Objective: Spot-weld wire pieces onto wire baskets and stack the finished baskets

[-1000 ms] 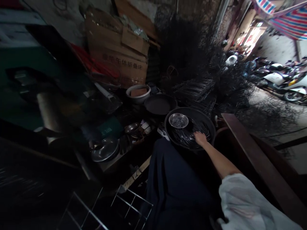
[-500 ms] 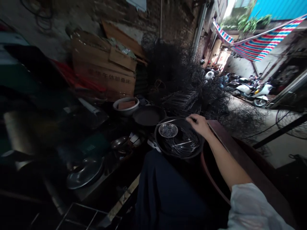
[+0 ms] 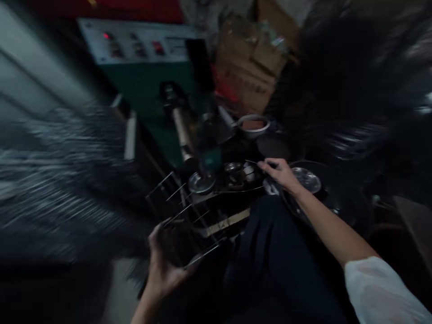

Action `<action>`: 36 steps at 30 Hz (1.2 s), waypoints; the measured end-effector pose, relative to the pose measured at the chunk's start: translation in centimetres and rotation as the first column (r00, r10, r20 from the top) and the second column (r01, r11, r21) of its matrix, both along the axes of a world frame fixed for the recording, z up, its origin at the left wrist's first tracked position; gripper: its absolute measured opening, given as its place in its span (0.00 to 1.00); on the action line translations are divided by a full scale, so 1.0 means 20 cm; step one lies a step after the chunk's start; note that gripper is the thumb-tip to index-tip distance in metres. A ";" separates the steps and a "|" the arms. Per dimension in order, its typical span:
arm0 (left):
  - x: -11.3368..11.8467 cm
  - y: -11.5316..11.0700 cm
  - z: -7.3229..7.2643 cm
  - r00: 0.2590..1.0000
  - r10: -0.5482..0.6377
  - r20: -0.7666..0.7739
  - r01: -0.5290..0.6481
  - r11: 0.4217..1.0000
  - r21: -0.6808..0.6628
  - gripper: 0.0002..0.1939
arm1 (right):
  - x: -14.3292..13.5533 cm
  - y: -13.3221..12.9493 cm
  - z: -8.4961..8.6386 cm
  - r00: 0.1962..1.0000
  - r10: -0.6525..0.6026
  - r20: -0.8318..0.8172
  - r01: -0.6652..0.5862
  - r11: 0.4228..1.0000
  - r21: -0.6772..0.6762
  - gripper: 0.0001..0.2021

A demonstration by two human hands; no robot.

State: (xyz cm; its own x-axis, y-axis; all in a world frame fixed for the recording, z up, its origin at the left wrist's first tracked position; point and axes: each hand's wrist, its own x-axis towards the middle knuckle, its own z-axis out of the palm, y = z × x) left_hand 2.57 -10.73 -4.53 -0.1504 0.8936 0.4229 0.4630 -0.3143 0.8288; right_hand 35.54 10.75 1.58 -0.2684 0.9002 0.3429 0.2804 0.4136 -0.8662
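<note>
Gripping 1 wire frame (image 3: 179,213) left of the trousered leg (image 3: 270,238), the left hand (image 3: 162,267) supports its near end; the right hand (image 3: 281,173) pinches 1 thin wire (image 3: 251,162) near the metal bowl (image 3: 306,180)

I see a single camera riding on the person's head, facing forward and steeply down over the dark navy trouser leg (image 3: 273,238). Both bare hands, left (image 3: 165,270) and right (image 3: 278,173), are close; beyond the far rim of the wide round black pan (image 3: 361,184), everything sits farther off.
</note>
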 end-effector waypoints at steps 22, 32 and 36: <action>-0.07 0.09 -0.21 0.996 -0.073 0.058 0.077 0.995 -0.062 0.59 | -0.38 0.07 -0.16 0.925 0.226 0.306 -0.263 0.961 0.084 0.25; -0.07 0.11 -0.22 0.998 -0.059 0.012 0.060 0.992 -0.107 0.56 | -0.44 0.04 -0.16 0.912 0.313 0.265 -0.347 0.934 0.091 0.22; -0.06 0.14 -0.24 0.997 -0.053 -0.050 0.046 0.991 -0.125 0.56 | -0.47 0.06 -0.20 0.892 0.359 0.275 -0.402 0.908 0.119 0.21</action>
State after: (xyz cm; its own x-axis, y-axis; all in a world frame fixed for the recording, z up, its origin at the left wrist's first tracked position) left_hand 1.28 -8.00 -9.29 -0.0847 0.9452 0.3153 0.4939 -0.2350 0.8371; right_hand 26.05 11.97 -2.50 -0.6726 0.6465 0.3602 0.2627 0.6636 -0.7004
